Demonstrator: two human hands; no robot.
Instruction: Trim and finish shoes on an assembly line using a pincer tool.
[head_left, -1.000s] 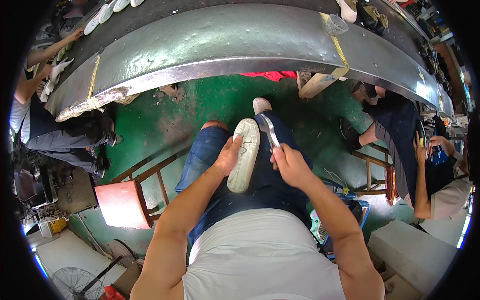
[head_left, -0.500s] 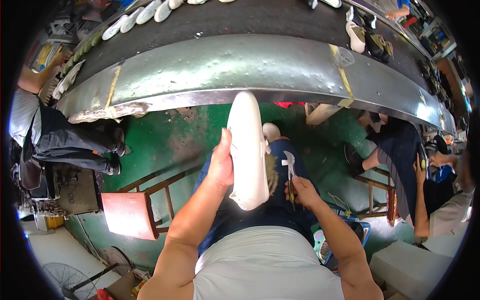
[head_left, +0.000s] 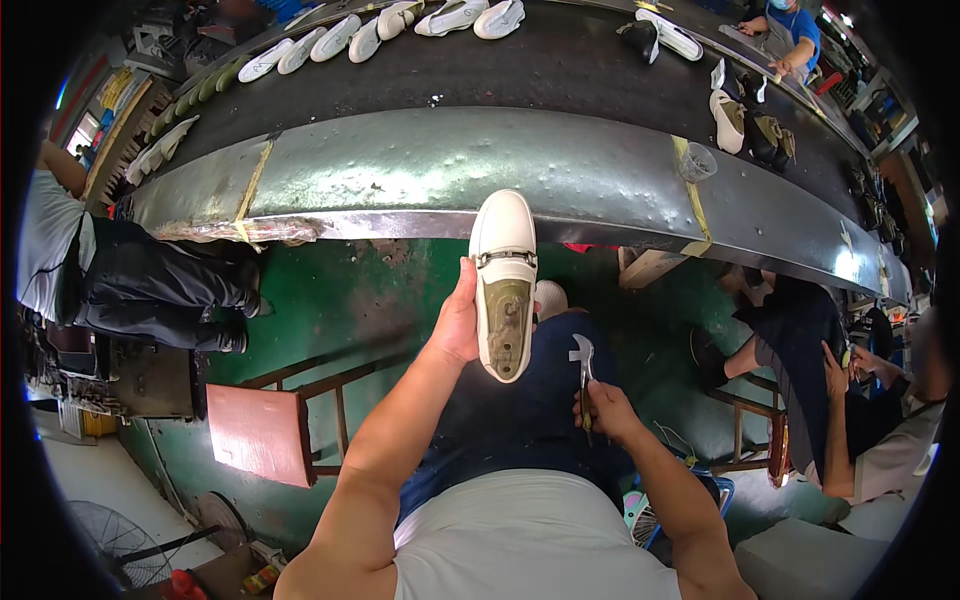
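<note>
My left hand [head_left: 460, 318] grips a white loafer [head_left: 503, 228] from its left side. The loafer is held up in front of the bench edge, toe pointing away, top side toward me. A strap with dark metal fittings crosses its upper. An olive-green shoe last [head_left: 506, 325] fills its opening, with holes near the heel end. Lower and to the right, above my dark blue trousers, my right hand [head_left: 606, 408] is closed round the handle of a hammer [head_left: 584, 352]. The hammer's metal head points up, apart from the loafer.
A long metal-edged bench [head_left: 400, 165] with a dark belt [head_left: 480, 75] runs across ahead, carrying several white shoes [head_left: 335, 38] and dark ones. A clear cup [head_left: 697, 162] stands on its edge. Co-workers are at both sides. A stool [head_left: 260, 432] stands left; a fan [head_left: 115, 545] is lower left.
My left hand has turned the loafer from its sole side to its top side, showing the last. My right hand with the hammer has barely moved. The view has tilted up slightly.
</note>
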